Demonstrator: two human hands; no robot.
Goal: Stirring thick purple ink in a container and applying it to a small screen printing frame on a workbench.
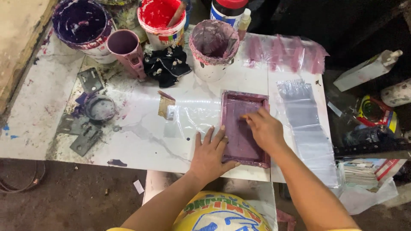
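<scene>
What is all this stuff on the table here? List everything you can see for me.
printing frame: one, purple-stained, lies on the table's right part
table: one, white, paint-smeared
clear bags: a stack, right of the frame
clear sheet: one, left of the frame
paint buckets: three at the back; purple inside, red inside, dull mauve inside
pink jug: one, between purple and red buckets
black cloth: one, below the red bucket
stained bags: several, pink-smeared, back right
metal brackets: a few, grey, left side
round tin: one, grey, left side
left hand: flat on the frame's left edge
right hand: fingers pressed inside the frame
</scene>
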